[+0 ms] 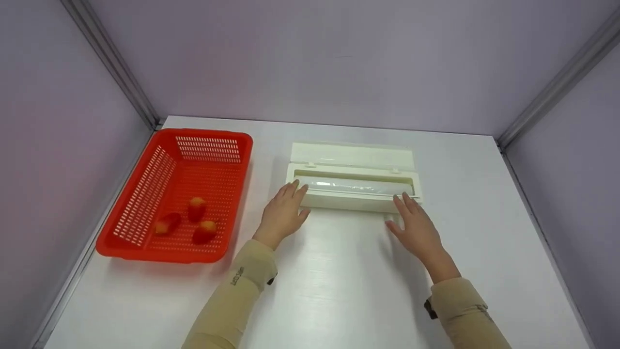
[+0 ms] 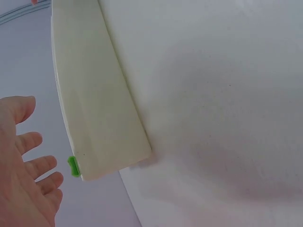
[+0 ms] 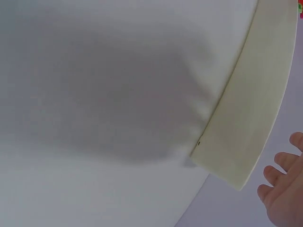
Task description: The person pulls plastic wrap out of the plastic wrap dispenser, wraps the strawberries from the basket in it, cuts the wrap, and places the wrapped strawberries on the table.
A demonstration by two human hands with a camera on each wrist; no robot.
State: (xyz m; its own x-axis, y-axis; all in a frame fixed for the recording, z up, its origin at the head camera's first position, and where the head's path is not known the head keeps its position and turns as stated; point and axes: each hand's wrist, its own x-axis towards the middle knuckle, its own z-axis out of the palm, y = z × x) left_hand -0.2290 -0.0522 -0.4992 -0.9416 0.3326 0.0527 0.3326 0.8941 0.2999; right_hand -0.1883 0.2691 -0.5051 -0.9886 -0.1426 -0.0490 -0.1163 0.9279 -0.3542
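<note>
In the head view a long cream cling film dispenser [image 1: 348,202] sits on the white table with its lid [image 1: 352,154] folded back. A shiny roll of film [image 1: 356,185] lies inside. My left hand [image 1: 282,215] is at the dispenser's front left corner, fingers extended over its edge. At the front right end, my right hand [image 1: 415,228] has its fingertips right by the rim, thumb apart. Both wrist views show the dispenser's plain front side, and the left one also a small green piece [image 2: 74,166] near its end. Neither hand holds anything.
To the left stands a red plastic basket [image 1: 237,203] with slotted sides. Three red and yellow fruits [image 1: 196,208] lie in it. Pale wall panels [image 1: 329,63] enclose the white table [image 1: 339,286] at the back and both sides.
</note>
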